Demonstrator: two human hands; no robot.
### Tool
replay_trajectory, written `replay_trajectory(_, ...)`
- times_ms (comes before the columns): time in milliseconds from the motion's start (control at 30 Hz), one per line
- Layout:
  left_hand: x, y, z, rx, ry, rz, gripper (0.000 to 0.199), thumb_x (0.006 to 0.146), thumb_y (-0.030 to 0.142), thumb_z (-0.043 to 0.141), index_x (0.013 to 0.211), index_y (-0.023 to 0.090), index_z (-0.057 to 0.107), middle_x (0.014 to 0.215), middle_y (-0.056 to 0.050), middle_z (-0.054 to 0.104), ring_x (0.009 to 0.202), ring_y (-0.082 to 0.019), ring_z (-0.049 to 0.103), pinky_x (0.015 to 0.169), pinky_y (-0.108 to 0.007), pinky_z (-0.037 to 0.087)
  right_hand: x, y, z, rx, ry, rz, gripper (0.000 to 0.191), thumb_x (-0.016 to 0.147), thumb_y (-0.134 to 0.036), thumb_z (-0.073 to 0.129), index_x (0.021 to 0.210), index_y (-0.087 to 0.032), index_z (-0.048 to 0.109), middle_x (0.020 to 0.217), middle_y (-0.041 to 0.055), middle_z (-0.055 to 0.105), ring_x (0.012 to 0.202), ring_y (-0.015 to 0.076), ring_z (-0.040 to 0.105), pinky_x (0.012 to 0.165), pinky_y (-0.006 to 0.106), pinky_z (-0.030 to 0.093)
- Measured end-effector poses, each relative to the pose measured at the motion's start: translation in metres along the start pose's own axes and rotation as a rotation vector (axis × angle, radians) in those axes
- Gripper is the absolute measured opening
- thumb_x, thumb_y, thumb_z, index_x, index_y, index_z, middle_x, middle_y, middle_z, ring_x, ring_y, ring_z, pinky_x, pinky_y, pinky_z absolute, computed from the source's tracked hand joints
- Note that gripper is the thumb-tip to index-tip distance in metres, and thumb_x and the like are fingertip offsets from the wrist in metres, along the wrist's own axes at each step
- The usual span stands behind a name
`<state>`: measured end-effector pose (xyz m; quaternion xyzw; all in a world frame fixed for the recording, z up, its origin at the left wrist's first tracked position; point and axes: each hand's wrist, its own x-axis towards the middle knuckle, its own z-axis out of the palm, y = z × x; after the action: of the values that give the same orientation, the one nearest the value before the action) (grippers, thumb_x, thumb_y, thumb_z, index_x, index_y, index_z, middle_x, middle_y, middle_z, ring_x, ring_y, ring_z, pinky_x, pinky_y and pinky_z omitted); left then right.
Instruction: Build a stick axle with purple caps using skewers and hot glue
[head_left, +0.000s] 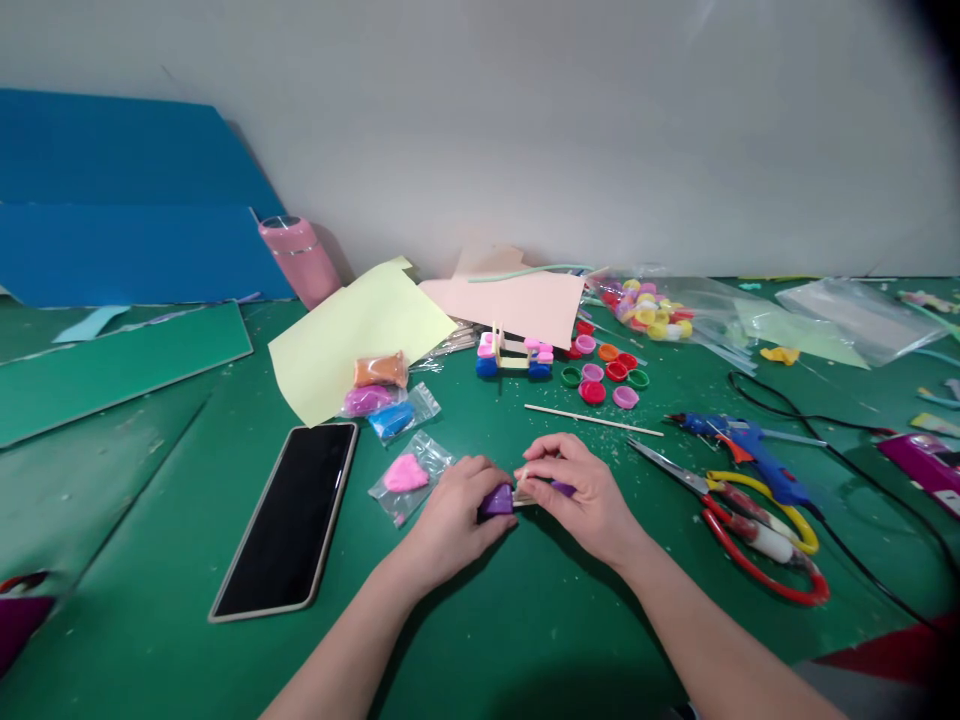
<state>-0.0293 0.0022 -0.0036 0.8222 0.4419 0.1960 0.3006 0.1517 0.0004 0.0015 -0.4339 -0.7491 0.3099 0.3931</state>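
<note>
Low over the green table, my left hand is closed around a purple block, its thumb and fingers on either side. Pale wooden sticks run from that block towards a second purple piece, partly hidden behind my right hand. The thumb and fingertips of that hand pinch together over the sticks, at a small pale bit too small to name. Just beyond both hands stands a little model car of wooden sticks with pink and blue parts. A bag of pink clay lies beside my left hand.
Left lies a black phone; behind it are clay packets and a pink bottle. Colourful bottle caps and a thin stick lie ahead. Scissors and a blue glue gun with a cord are right.
</note>
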Motion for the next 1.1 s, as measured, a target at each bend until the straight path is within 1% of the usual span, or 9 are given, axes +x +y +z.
replay_trajectory(400,0.0027,0.0002,-0.0005,0.011,-0.001,0.020,0.017,0.073,0.024,0.062,0.089,0.019,0.058,0.086,-0.005,0.056,0.083,-0.022,0.049,0.072,-0.034,0.039,0.0003,-0.0001,0.0010,-0.020,-0.003,0.005,0.014,0.082,-0.023,0.057,0.088,-0.021,0.069,0.092,0.0058,0.056,0.090,0.0190,0.053,0.079,0.033,0.045)
replay_trajectory(833,0.0028,0.0013,-0.0009,0.012,0.008,0.023,0.013,0.075,0.025,0.060,0.086,0.019,0.058,0.086,-0.005,0.056,0.083,-0.022,0.049,0.072,-0.034,0.039,-0.0006,-0.0020,0.0007,-0.032,-0.002,-0.006,0.014,0.082,-0.023,0.057,0.089,-0.025,0.068,0.091,0.0045,0.057,0.088,0.0190,0.054,0.076,0.033,0.047)
replay_trajectory(1100,0.0015,0.0028,0.0016,-0.006,0.027,0.017,0.016,0.074,0.026,0.062,0.087,0.018,0.059,0.087,-0.005,0.057,0.082,-0.022,0.049,0.072,-0.034,0.038,0.0003,-0.0028,0.0021,-0.042,0.001,-0.015,0.013,0.081,-0.021,0.058,0.088,-0.024,0.068,0.091,0.0048,0.056,0.087,0.0187,0.053,0.076,0.033,0.046)
